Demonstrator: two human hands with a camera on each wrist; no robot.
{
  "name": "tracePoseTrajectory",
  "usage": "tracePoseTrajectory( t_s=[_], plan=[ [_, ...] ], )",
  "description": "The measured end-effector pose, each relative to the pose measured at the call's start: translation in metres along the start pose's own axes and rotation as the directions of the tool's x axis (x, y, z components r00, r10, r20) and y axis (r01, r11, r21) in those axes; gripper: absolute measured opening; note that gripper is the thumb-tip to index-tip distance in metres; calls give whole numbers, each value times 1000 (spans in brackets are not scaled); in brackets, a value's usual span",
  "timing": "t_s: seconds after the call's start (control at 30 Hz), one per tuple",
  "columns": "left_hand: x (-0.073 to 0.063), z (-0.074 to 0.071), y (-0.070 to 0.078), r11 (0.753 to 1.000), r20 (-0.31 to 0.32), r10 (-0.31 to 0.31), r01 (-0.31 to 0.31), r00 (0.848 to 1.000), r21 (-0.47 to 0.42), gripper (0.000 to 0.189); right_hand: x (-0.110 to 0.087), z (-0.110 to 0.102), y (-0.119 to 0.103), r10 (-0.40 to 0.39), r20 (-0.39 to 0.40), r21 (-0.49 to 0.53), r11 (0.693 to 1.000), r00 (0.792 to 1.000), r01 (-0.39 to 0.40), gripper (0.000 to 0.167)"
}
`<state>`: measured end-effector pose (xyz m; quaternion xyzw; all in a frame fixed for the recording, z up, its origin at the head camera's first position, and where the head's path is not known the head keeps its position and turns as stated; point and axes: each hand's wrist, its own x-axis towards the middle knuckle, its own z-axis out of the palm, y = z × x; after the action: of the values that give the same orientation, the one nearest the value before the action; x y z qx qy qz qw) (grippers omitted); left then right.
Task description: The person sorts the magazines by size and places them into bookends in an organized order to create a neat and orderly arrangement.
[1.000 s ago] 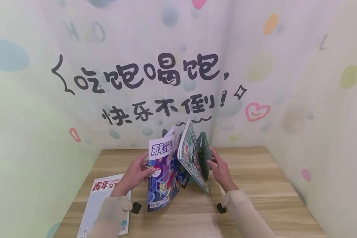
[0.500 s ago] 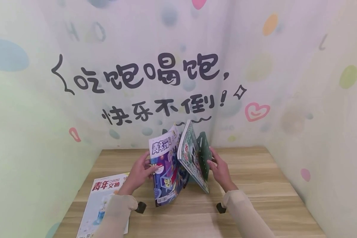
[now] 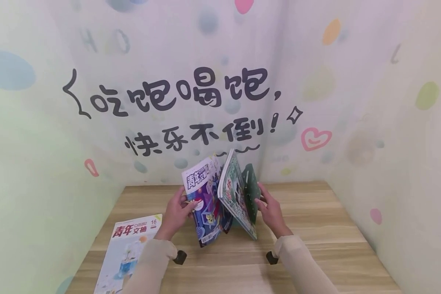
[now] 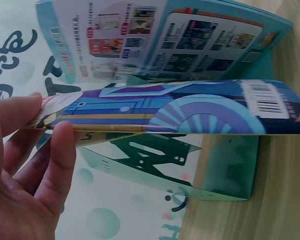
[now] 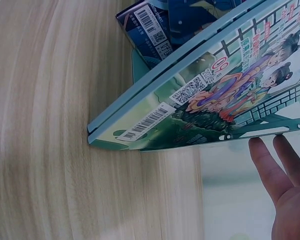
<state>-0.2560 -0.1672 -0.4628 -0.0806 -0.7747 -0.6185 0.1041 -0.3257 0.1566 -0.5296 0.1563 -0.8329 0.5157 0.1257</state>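
Note:
My left hand (image 3: 178, 212) pinches the left edge of a purple and blue magazine (image 3: 206, 212), thumb on its cover. In the left wrist view its barcode end (image 4: 265, 100) points to the right. Beside it, magazines with green covers (image 3: 237, 192) stand tilted in a green bookend (image 3: 251, 188). My right hand (image 3: 271, 210) holds the bookend's right panel by its edge; in the right wrist view, fingertips (image 5: 260, 145) meet the panel from outside, and the thumb is out of frame. The magazines hide much of the bookend's middle.
A pale magazine (image 3: 123, 253) with red title characters lies flat at the table's left front, partly under the left sleeve (image 3: 150, 261). The wooden table (image 3: 224, 273) ends at a printed curtain wall (image 3: 220, 49) behind, with walls on both sides.
My left hand has moved right with the purple and blue magazine, which now tilts and sits closer to the green-covered ones. More of the flat magazine shows. The right hand has stayed put.

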Motion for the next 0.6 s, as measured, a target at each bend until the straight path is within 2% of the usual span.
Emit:
tracePoseTrajectory(
  t_s=[0.13,0.27,0.43,0.6],
  plan=[
    [-1,0,-3,1000,-30,6,-6,1000,14,54,0,2,-1,1,-2,2,1000,1000,-1,61],
    [-1,1,-7,1000,-54,19,-18,998,21,54,2,3,-1,-32,-9,-7,999,999,32,61],
    [1,5,-16,999,-84,42,-43,996,-15,55,3,3,2,-54,-10,-4,999,998,54,60],
    [1,14,-22,997,-111,65,-70,992,-43,56,1,3,4,-38,-6,2,999,999,38,60]
  ],
)
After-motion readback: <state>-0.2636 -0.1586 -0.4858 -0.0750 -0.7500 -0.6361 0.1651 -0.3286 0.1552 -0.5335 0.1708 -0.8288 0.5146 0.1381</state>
